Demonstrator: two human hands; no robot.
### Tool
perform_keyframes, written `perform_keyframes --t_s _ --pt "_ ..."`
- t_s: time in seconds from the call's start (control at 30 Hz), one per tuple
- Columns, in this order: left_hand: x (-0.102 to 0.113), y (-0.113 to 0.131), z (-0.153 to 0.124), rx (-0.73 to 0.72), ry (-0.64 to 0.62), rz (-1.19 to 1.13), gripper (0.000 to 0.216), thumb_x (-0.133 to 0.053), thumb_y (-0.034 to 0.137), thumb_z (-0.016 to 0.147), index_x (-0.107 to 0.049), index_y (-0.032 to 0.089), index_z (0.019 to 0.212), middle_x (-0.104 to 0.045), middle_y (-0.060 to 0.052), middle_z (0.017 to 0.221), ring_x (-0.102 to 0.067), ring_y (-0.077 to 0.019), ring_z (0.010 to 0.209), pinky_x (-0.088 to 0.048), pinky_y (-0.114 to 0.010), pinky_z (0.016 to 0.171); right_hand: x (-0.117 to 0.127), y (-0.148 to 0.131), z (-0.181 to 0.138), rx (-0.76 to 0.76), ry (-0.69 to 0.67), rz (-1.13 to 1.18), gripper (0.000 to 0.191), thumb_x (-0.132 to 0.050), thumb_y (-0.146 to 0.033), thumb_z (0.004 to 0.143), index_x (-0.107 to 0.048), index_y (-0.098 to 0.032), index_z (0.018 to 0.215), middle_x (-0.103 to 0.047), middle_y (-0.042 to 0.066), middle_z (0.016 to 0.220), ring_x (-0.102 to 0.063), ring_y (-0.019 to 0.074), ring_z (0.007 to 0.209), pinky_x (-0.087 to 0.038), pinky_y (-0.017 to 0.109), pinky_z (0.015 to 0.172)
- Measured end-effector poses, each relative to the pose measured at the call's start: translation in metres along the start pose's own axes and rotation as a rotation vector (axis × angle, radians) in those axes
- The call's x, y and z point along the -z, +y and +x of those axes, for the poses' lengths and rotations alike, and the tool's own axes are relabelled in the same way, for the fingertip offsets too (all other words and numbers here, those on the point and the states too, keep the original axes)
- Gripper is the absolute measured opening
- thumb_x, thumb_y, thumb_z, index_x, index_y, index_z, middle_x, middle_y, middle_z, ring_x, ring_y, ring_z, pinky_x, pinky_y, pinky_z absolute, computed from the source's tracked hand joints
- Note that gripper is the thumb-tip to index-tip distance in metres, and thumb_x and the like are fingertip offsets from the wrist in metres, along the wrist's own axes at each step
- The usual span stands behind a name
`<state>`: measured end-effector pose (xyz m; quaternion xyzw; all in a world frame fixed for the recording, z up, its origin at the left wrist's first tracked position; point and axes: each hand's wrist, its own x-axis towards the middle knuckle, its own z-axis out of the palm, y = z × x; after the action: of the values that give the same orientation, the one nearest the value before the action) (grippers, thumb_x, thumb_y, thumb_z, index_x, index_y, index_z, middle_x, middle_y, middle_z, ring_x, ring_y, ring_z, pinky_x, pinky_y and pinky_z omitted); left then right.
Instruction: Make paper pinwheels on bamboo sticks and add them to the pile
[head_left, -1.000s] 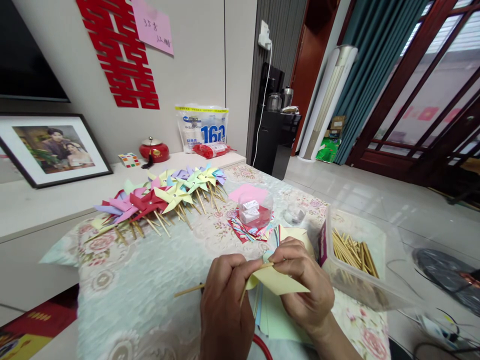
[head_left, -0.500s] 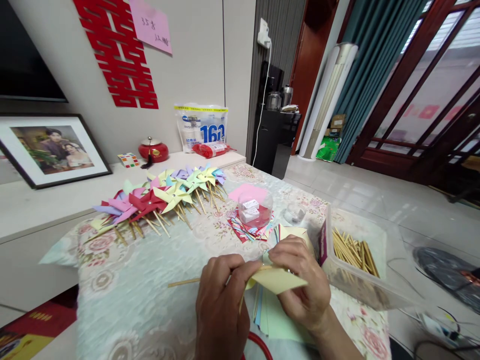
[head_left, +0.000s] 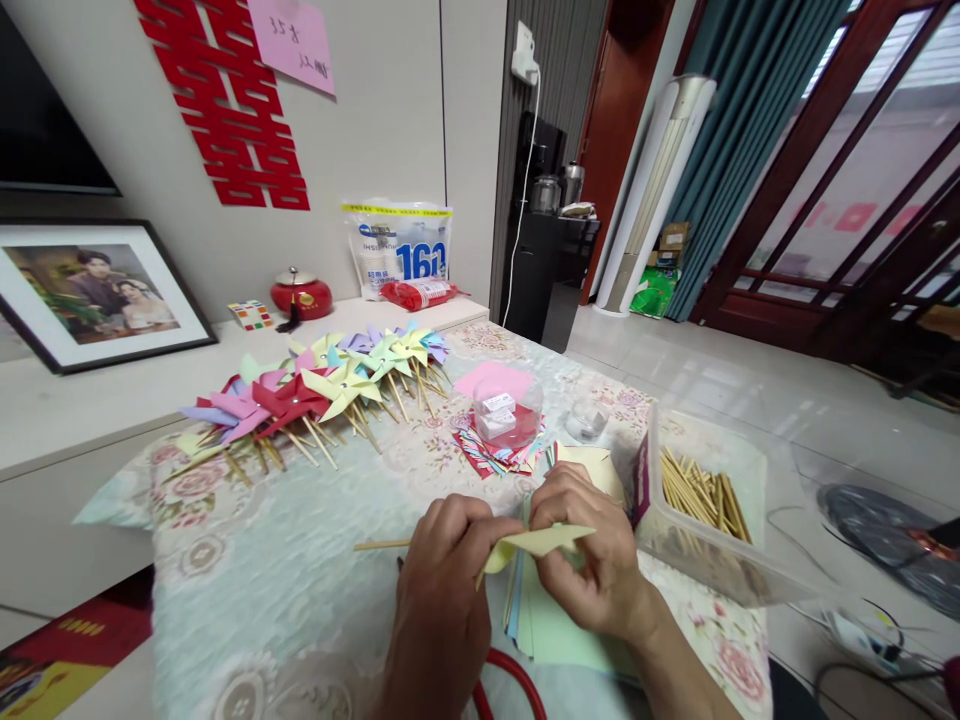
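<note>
A pale yellow paper pinwheel (head_left: 544, 541) is between my two hands, seen nearly edge-on. My left hand (head_left: 448, 590) is closed around it and its wooden stick (head_left: 381, 545), whose bare end points left past the knuckles. My right hand (head_left: 589, 550) pinches the pinwheel from the other side; the fingertips at its centre are partly hidden. Under my right hand lies a stack of pale green paper sheets (head_left: 551, 630). Red handles, apparently of scissors (head_left: 517, 675), show below my left hand.
Several finished pinwheels (head_left: 300, 395) lie at the table's far left. A clear round container (head_left: 508, 410) stands on cut paper pieces (head_left: 487, 462). Beside it are a small clear dish (head_left: 587, 420) and, at right, a plastic box (head_left: 705, 550) of wooden sticks (head_left: 701, 490).
The paper has tilted to a more edge-on angle in my hands. The stick has shifted slightly right, and my right hand is a little closer to the left. The view moved slightly.
</note>
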<state>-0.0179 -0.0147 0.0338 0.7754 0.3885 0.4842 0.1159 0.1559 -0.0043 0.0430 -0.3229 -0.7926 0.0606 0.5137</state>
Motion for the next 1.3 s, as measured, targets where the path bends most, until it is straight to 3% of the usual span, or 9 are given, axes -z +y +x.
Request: perform_keyframes --t_s 0.13,0.27,0.4,0.5,0.63,0.73,0.87,1.07,1.3 --pt "-0.003 -0.003 -0.002 0.110 -0.096 -0.129 0.041 -0.037 0.005 0.079 -0.071 0.021 0.096 -0.061 -0.005 0.086 -0.060 -0.0198 0.083 -0.049 -0.031 0.072 0.000 0.003 0.002 -0.046 -0.043 0.034 0.007 -0.053 -0.014 0.081 -0.054 -0.020 0.078 -0.058 0.001 0.069 -0.052 0.0172 0.064 -0.040 0.034 0.066" --pt "0.000 -0.005 -0.001 0.257 -0.233 -0.307 0.031 -0.040 0.010 0.084 -0.070 0.020 0.089 -0.059 -0.005 0.085 -0.059 -0.0187 0.080 -0.047 -0.030 0.071 0.001 0.006 0.000 -0.197 -0.108 0.120 0.008 -0.055 -0.018 0.079 -0.054 -0.020 0.071 -0.058 0.000 0.066 -0.052 0.0162 0.063 -0.042 0.032 0.066" --pt "0.007 -0.006 -0.002 0.487 -0.361 -0.498 0.015 -0.053 0.020 0.085 -0.065 0.018 0.076 -0.057 -0.003 0.080 -0.055 -0.0160 0.071 -0.043 -0.027 0.063 0.002 0.008 -0.001 -0.435 -0.235 0.237 0.010 -0.058 -0.022 0.077 -0.059 -0.018 0.069 -0.060 0.000 0.068 -0.053 0.0156 0.067 -0.041 0.027 0.063" --pt "0.008 -0.006 -0.004 0.721 -0.415 -0.722 0.014 -0.065 0.027 0.078 -0.065 0.017 0.087 -0.059 -0.001 0.079 -0.055 -0.0142 0.067 -0.042 -0.025 0.059 0.002 0.010 -0.003 -0.574 -0.312 0.316 0.007 -0.059 -0.021 0.076 -0.063 -0.017 0.073 -0.061 -0.001 0.069 -0.054 0.0144 0.066 -0.040 0.025 0.060" --pt "0.001 -0.007 -0.006 0.873 -0.375 -0.862 0.037 -0.079 0.034 0.066 -0.064 0.014 0.093 -0.063 0.001 0.070 -0.054 -0.0119 0.059 -0.039 -0.023 0.055 0.000 0.014 -0.006 -0.652 -0.317 0.347 0.007 -0.063 -0.022 0.076 -0.062 -0.016 0.073 -0.058 -0.002 0.068 -0.050 0.0125 0.063 -0.038 0.022 0.057" --pt "-0.006 -0.007 -0.005 0.881 -0.292 -0.820 0.033 -0.080 0.037 0.066 -0.063 0.014 0.083 -0.060 0.003 0.058 -0.048 -0.0097 0.049 -0.037 -0.021 0.049 -0.002 0.016 -0.007 -0.681 -0.317 0.375 0.009 -0.064 -0.025 0.076 -0.062 -0.016 0.073 -0.057 -0.002 0.068 -0.049 0.0122 0.063 -0.038 0.021 0.055" --pt "-0.013 -0.002 -0.002 0.940 -0.165 -0.755 0.026 -0.076 0.037 0.067 -0.063 0.015 0.074 -0.063 0.000 0.053 -0.054 -0.0120 0.047 -0.042 -0.021 0.047 -0.002 0.015 -0.007 -0.696 -0.317 0.439 0.012 -0.064 -0.028 0.076 -0.062 -0.016 0.074 -0.059 -0.001 0.070 -0.051 0.0131 0.065 -0.041 0.022 0.056" --pt "-0.020 0.005 -0.003 1.014 -0.045 -0.784 0.023 -0.071 0.035 0.070 -0.062 0.015 0.077 -0.065 0.001 0.051 -0.058 -0.0124 0.047 -0.044 -0.020 0.047 -0.003 0.016 -0.009 -0.755 -0.282 0.504 0.019 -0.067 -0.035 0.079 -0.062 -0.017 0.075 -0.058 0.000 0.070 -0.052 0.0146 0.064 -0.042 0.024 0.056" --pt "-0.028 -0.003 -0.006 1.010 -0.066 -0.884 0.030 -0.076 0.037 0.069 -0.059 0.014 0.075 -0.061 0.001 0.050 -0.045 -0.0070 0.040 -0.032 -0.018 0.042 -0.001 0.018 -0.011 -0.895 -0.283 0.655 0.034 -0.072 -0.047 0.079 -0.064 -0.015 0.082 -0.062 0.002 0.074 -0.056 0.0152 0.067 -0.043 0.025 0.058"
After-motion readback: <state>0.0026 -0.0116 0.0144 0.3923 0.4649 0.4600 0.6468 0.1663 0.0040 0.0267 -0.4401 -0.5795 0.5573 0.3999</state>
